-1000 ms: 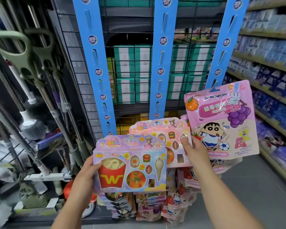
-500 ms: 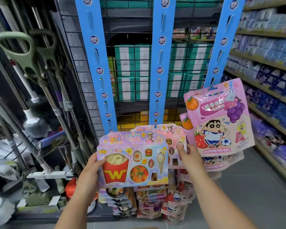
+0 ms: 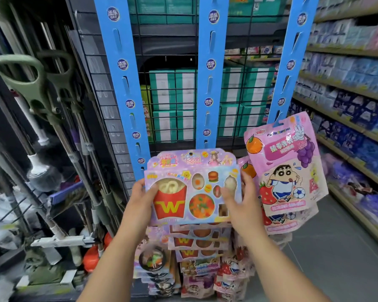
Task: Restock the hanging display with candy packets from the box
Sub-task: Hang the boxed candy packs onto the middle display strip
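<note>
I hold a pastel fast-food candy packet (image 3: 192,186) with both hands in front of the middle blue hanging strip (image 3: 210,83). My left hand (image 3: 140,199) grips its left edge and my right hand (image 3: 238,201) grips its right side, fingers over the front. The packet's top sits at the strip's lower end. More of the same packets (image 3: 196,240) hang below it. A pink cartoon-boy gummy pouch (image 3: 288,171) hangs from the right blue strip (image 3: 292,62). The left blue strip (image 3: 122,79) is bare. No box is in view.
Mops and long-handled tools (image 3: 42,94) lean at the left. A wire grid (image 3: 177,101) with green-and-white boxes stands behind the strips. Shelves of blue packs (image 3: 354,88) run along the right. Other candy pouches (image 3: 205,277) hang low down. Grey floor (image 3: 336,258) lies to the right.
My left hand carried the fast-food packet right and up, in front of the middle strip. My right hand left the packet hanging behind and took hold of this one's right side.
</note>
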Demonstrator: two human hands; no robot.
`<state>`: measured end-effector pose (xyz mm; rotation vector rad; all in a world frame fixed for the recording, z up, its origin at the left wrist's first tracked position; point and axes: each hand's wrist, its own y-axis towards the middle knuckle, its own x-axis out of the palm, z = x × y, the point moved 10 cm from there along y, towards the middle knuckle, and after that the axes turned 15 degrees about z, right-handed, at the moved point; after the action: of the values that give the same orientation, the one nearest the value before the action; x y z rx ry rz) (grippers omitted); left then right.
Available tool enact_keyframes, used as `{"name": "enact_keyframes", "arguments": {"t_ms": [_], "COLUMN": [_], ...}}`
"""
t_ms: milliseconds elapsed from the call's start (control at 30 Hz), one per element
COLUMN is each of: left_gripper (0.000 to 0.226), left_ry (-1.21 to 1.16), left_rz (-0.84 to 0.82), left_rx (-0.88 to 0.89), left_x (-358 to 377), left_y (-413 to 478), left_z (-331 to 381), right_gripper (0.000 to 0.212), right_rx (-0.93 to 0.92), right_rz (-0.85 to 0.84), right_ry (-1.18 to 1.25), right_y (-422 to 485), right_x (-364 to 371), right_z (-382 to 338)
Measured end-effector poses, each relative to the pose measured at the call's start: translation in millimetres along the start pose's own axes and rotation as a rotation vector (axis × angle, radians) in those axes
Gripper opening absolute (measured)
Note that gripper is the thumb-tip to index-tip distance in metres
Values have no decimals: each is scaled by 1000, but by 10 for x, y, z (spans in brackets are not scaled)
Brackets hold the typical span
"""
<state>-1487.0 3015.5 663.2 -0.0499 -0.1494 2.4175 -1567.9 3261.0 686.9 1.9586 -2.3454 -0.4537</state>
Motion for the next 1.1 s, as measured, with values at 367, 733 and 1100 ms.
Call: {"name": "enact_keyframes", "arguments": {"t_ms": [367, 733, 1100], "left_gripper": [36, 39, 35], "left_ry": [339, 329, 386], "left_rz": [-38, -4, -10], "left_rx": [192, 175, 189], "left_x": [494, 490, 475], "left_y": [46, 85, 91], "left_z": [366, 310, 227], "right_gripper": [52, 49, 54], "right_rx": [-5, -4, 27], "right_rz": [73, 61, 41], "right_ry": [-17, -14, -111], "right_y": [436, 497, 504], "right_x": [-209, -169, -133], "right_z": [-46, 13, 142]}}
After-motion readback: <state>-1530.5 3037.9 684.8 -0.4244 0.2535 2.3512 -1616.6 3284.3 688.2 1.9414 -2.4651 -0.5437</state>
